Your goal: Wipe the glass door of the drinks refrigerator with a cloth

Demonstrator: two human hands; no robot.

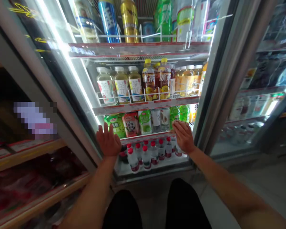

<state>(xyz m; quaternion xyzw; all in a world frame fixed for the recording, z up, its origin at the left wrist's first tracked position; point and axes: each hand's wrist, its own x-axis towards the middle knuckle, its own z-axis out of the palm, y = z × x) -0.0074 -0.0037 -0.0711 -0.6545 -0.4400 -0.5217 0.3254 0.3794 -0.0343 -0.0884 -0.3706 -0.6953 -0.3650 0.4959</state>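
Observation:
My left hand (108, 141) is raised at the left side of a lit drinks fridge, fingers spread and holding nothing. Near its fingertips stand a green drink bottle (119, 127) and a red one (131, 124). On the right, my right hand (184, 138) has its fingers stretched out and close together, with nothing visible in it. Its fingertips overlap the edge of the lower shelf (145, 138) in view, just below green bottles (174, 114). I cannot tell whether either hand touches anything. Below the hands, red-capped water bottles (146, 157) stand on the fridge floor.
The middle shelf (133, 107) holds white-capped tea bottles (121, 84) and yellow-capped iced tea (164, 79). Cans and bottles, including a gold can (129, 20), fill the upper shelf. A metal door frame (231, 73) stands at right, and wooden shelving (33, 152) at left. My knees are below.

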